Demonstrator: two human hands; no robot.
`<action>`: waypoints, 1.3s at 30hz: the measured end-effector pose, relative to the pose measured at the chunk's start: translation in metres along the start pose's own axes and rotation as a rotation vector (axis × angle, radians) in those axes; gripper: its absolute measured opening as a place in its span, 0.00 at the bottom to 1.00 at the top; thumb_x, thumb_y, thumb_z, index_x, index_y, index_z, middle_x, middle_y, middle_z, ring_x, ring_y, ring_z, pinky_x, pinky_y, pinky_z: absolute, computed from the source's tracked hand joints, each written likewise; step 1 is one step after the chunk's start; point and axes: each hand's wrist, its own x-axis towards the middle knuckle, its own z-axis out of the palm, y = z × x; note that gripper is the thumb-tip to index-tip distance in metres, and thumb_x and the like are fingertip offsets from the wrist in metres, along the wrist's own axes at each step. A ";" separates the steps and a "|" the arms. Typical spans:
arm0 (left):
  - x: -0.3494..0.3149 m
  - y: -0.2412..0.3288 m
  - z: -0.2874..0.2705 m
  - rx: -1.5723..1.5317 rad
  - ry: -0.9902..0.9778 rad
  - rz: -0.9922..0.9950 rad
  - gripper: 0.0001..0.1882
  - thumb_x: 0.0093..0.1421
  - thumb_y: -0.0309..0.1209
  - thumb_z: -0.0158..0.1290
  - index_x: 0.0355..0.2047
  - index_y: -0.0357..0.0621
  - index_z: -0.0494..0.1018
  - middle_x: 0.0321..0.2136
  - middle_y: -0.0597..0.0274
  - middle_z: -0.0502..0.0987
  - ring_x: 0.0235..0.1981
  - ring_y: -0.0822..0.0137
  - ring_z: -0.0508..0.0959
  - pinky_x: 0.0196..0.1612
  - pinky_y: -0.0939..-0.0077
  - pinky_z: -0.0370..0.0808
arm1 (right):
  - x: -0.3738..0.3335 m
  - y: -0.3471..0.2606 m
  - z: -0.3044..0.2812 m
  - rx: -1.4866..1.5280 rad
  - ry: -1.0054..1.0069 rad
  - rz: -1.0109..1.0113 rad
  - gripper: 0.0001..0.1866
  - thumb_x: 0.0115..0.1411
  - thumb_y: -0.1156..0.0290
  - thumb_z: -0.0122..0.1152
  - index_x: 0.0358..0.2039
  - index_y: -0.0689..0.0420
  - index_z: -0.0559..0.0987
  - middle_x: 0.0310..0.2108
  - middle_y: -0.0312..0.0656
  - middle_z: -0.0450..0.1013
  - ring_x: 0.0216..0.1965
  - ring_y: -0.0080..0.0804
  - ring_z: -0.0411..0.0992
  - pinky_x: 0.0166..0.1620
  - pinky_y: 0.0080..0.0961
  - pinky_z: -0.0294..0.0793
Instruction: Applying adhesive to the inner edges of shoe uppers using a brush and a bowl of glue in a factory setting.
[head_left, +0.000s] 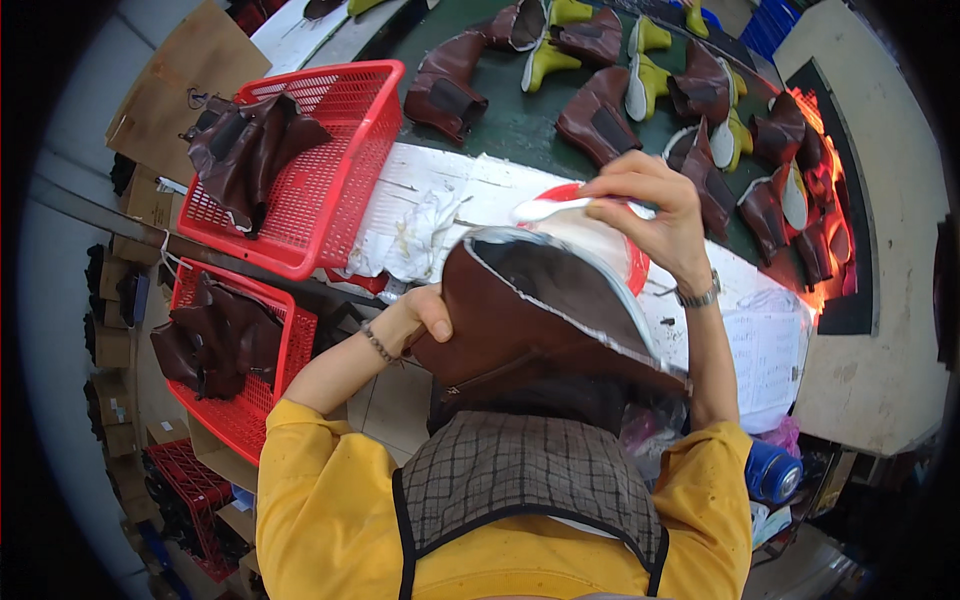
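My left hand (428, 312) is closed on a brown leather boot upper (500, 325), thumb on its outer side. The upper is tilted with its open underside facing up, and a whitish band runs along the edge. Above its far edge, my right hand (650, 200) pinches a slim white brush (550, 208), whose bristles I cannot make out. Directly under that hand stands a red bowl (638, 268) with whitish stuff inside, partly hidden by the hand and the upper.
Red plastic baskets (345, 190) with brown uppers stand on my left. A crumpled white cloth (415, 235) lies beside the bowl. Beyond, a dark green surface (500, 130) carries several uppers and yellow-green shoe lasts (548, 62). An orange glow (835, 200) shows at its right; papers (765, 355) hang nearer.
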 end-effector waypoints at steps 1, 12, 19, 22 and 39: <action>-0.006 0.003 0.001 -0.109 0.000 0.047 0.55 0.39 0.27 0.73 0.68 0.30 0.60 0.62 0.47 0.72 0.62 0.54 0.73 0.68 0.60 0.65 | -0.009 0.008 0.001 0.084 0.100 0.147 0.07 0.57 0.72 0.73 0.36 0.57 0.87 0.34 0.36 0.79 0.36 0.22 0.75 0.37 0.20 0.66; 0.005 0.206 0.031 0.420 0.675 0.609 0.24 0.65 0.31 0.57 0.59 0.33 0.70 0.54 0.52 0.79 0.51 0.61 0.81 0.58 0.64 0.78 | -0.189 0.130 0.014 0.206 0.612 0.879 0.12 0.75 0.64 0.51 0.45 0.60 0.77 0.21 0.29 0.67 0.14 0.12 0.58 0.15 0.15 0.56; 0.064 0.389 -0.051 1.634 0.959 0.471 0.30 0.50 0.32 0.69 0.53 0.37 0.77 0.45 0.56 0.84 0.44 0.66 0.83 0.52 0.71 0.77 | -0.196 0.135 0.030 0.056 0.693 0.824 0.11 0.75 0.66 0.51 0.46 0.60 0.77 0.22 0.28 0.67 0.14 0.11 0.55 0.15 0.14 0.53; 0.099 0.431 -0.134 2.077 1.083 0.387 0.37 0.40 0.35 0.72 0.54 0.42 0.77 0.45 0.47 0.83 0.47 0.50 0.83 0.54 0.64 0.77 | -0.186 0.120 0.027 0.144 0.727 0.920 0.11 0.74 0.68 0.52 0.48 0.61 0.77 0.22 0.28 0.67 0.15 0.11 0.57 0.17 0.13 0.55; 0.194 0.412 -0.357 2.328 0.720 0.181 0.40 0.47 0.28 0.64 0.64 0.44 0.68 0.49 0.40 0.79 0.52 0.41 0.78 0.58 0.55 0.75 | -0.173 0.119 0.030 0.030 0.754 1.087 0.10 0.74 0.67 0.51 0.45 0.60 0.77 0.20 0.28 0.66 0.13 0.10 0.55 0.16 0.12 0.50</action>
